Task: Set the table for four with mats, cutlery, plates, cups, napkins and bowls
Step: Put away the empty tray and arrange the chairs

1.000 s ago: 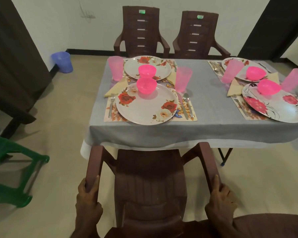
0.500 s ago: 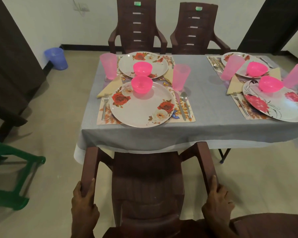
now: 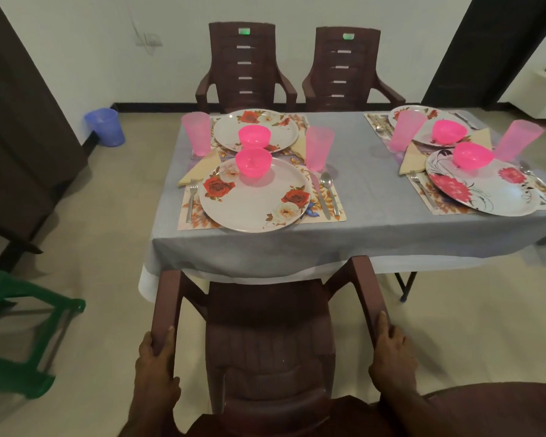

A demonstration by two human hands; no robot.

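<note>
Chair (image 3: 265, 335) faces the near-left setting; push it in square, both armrests level, and stop short of the hanging cloth (judgement). Left hand (image 3: 156, 364) and right hand (image 3: 391, 361) each grip an armrest, fingers curled round it. Four settings laid on the worktop (image 3: 369, 197).

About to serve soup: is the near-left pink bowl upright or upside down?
Upright: the pink plastic bowl shows its open rim and hollow inside.

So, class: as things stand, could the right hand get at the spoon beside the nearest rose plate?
Probably not at once. The right hand grips the brown chair, which stands between the person and the table; the spoon lies well beyond it.
</note>
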